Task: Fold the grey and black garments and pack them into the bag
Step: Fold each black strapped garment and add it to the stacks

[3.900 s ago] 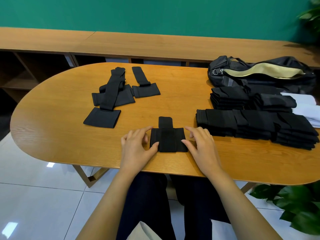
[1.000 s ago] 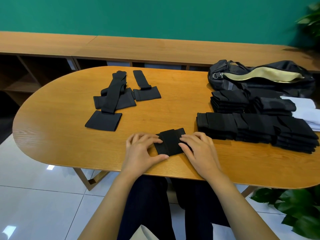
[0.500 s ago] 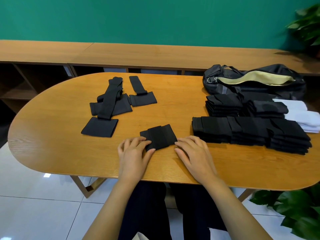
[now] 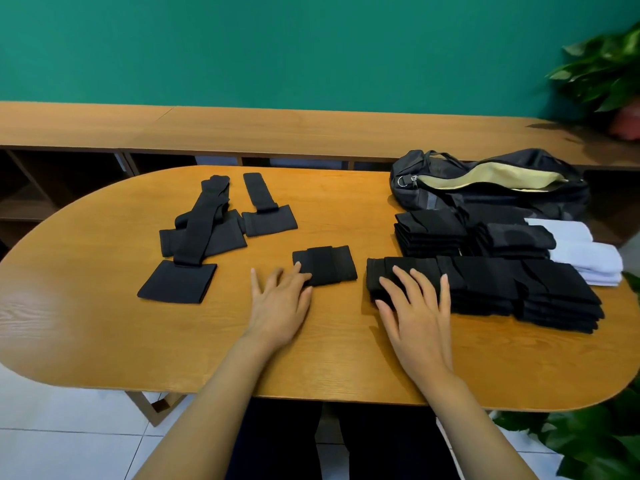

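A small folded black garment lies on the oval wooden table. My left hand lies flat beside it, fingertips touching its near left corner. My right hand rests with straight fingers on the left end of a long row of folded black garments. Two more folded black stacks sit behind that row. Several unfolded black garments lie at the table's back left. The dark bag lies unzipped at the back right, its pale lining showing.
Folded white cloths lie at the right edge beside the black stacks. A long wooden shelf unit runs behind the table under a green wall. Potted plants stand at the upper right and lower right.
The folded garment was turned and left flat on the table. My right hand let go of it and moved right onto the row of folded garments. My left hand slid back to its corner.
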`<state>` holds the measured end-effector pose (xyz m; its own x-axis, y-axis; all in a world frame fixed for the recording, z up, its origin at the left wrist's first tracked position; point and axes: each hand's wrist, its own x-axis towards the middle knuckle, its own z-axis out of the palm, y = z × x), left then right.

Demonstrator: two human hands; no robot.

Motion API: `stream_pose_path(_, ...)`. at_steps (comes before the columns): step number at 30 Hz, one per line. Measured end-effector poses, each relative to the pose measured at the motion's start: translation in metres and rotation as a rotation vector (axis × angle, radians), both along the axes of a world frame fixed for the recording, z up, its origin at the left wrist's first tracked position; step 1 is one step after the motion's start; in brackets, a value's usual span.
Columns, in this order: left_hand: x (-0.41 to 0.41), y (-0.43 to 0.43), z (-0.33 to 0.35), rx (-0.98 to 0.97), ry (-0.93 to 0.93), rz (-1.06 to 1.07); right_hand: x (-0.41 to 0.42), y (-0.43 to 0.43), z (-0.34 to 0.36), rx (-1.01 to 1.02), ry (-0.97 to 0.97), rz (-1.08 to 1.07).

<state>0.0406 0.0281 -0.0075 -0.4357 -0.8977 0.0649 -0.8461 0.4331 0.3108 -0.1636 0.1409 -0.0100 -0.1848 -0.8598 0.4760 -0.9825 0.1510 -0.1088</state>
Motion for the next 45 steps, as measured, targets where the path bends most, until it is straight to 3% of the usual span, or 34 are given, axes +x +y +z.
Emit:
stream_pose_path(15,-0.091,-0.07,0.008,0.12,-0.098,-0.189,-0.003,-0.002,-0.012,0.006,0.024,-0.024)
stream_pose_path(22,-0.029,-0.042,0.012,-0.048,0.152,0.106,-0.001,-0.001,-0.013,-0.017,0.028,-0.017)
stream_pose_path(26,0.035,-0.01,0.0,-0.137,0.116,0.396,-0.001,0.0,-0.011,-0.029,0.039,-0.011)
stream_pose_path(30,0.081,0.012,-0.015,-0.024,0.018,0.571,0.0,0.0,-0.011,-0.031,0.045,-0.006)
stream_pose_path(45,0.01,0.074,0.005,-0.129,0.106,0.018,-0.001,0.0,-0.013,-0.012,0.055,-0.013)
